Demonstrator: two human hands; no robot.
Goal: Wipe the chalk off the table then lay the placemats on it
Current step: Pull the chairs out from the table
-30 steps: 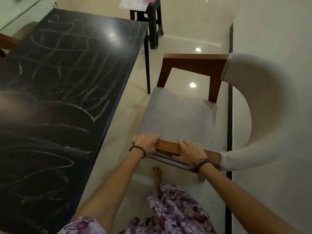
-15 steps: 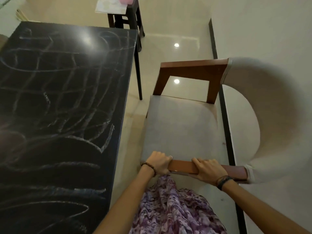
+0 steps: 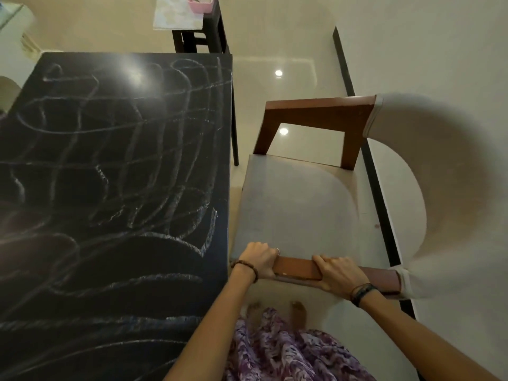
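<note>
So the worktop (image 3: 115,174) is the black one filling the left side, and the chalk (image 3: 154,149) is all over it, loops and crossing lines running from the far edge right down to the near edge, thickest close to the right edge. Nothing wiped yet. The placemats (image 3: 176,13), as far as I can tell, are that pale patterned sheet on the dark stool (image 3: 200,37) past the far right corner, with a pink tray (image 3: 202,2) sitting next to it.

Compared with half a second ago, the chair (image 3: 297,210) has come in closer to the right edge of the worktop and the view has swung a bit, so the stool now sits more toward the middle up top. Both hands are in the same spots on the armrest.

The floor is glossy cream tile with ceiling lights reflecting in it, and a plain wall with a dark skirting strip runs along the right.

Left hand (image 3: 259,259) is wrapped around the front end of the near wooden armrest (image 3: 297,268), fingers curled over it. Right hand (image 3: 339,273) grips the same armrest further back, fingers folded over the top. Bracelets on both wrists, and a purple patterned skirt (image 3: 286,350) shows at the bottom.
</note>
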